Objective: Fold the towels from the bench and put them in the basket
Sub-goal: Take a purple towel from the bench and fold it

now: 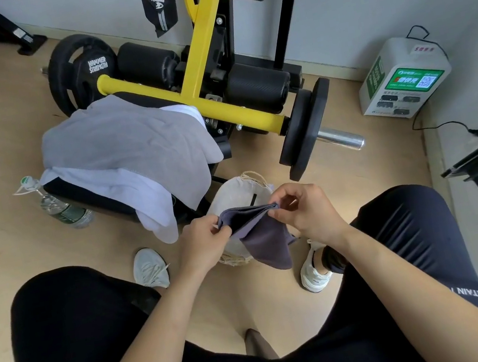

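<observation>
**Left hand** (206, 237): fingers pinched on the 9 o'clock end of the dark towel's folded edge.

**Right hand** (303, 211): thumb and forefinger pinched on the 3 o'clock end of the same edge; the other fingers are curled loosely.

**Dark towel** (260, 234): held in the air between the hands and touching nothing else. The long axis of its upper edge runs 9 to 3 o'clock, in several stacked layers. A loose flap hangs from it and tapers to a corner pointing toward 5 o'clock.
- Step judged in hand: finishing the fold.
- To do it well: square the layered corners at both pinches, then bring the hanging flap up so that no tail trails, and lower it flat.

**Basket** (233, 194): pale, on the floor directly under the towel, at 12 o'clock from the hands. Its contents cannot be made out.

**Bench** (101, 202): black pad at 10 o'clock from the hands.

**Grey towel** (128, 139): unfolded, spread across the bench.

**White towel** (124, 188): under the grey one, with one end drooping off the bench toward 6 o'clock. Both are judged yet to be folded.

**Bottle** (63, 208): lying on the floor at 9 o'clock from the bench.
</observation>
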The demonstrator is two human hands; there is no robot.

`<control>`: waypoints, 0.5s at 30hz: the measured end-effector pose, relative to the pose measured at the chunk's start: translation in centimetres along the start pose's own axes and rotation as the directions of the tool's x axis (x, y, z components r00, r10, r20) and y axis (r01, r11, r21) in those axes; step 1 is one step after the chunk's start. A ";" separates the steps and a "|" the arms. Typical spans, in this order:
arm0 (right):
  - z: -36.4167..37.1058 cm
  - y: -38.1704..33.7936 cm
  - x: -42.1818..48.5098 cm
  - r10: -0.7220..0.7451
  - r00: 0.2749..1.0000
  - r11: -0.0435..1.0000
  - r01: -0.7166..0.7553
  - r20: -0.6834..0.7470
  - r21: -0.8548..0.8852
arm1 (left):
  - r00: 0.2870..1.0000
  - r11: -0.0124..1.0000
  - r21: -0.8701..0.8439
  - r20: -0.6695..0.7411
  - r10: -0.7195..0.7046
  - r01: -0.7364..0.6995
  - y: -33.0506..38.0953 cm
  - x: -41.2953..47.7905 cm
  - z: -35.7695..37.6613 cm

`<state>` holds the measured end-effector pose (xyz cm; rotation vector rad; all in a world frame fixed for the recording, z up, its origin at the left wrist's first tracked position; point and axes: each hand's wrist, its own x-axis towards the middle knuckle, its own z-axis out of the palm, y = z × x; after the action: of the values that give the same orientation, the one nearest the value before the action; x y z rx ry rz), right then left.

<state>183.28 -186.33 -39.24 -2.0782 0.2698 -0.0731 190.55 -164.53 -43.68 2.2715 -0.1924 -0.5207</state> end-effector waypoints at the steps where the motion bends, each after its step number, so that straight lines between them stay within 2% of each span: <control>1: -0.3 0.3 0.1 0.014 1.000 0.999 -0.014 0.002 -0.046 | 1.000 1.000 -0.016 -0.016 0.013 -0.014 -0.2 0.2 -0.1; 5: -0.6 1.4 0.5 0.071 0.997 0.977 -0.061 0.038 -0.205 | 1.000 0.962 -0.272 0.023 -0.012 0.017 0.4 0.3 -1.0; 8: -0.5 1.7 0.8 0.068 0.996 0.953 -0.047 0.060 -0.300 | 0.996 0.924 -0.382 0.082 0.040 -0.006 1.0 0.0 -1.7; 11: -0.8 1.5 0.8 0.056 0.997 0.962 -0.042 0.045 -0.268 | 0.984 0.942 -0.322 0.109 0.138 -0.096 1.1 -0.3 -2.8; 15: -0.8 1.0 0.8 0.045 0.997 0.977 -0.032 0.056 -0.209 | 0.973 0.955 -0.186 -0.028 0.230 -0.231 0.6 -0.2 -2.7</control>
<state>183.73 -187.67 -39.75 -2.2778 0.2912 0.0437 191.56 -163.08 -41.55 2.0335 -0.3847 -0.3916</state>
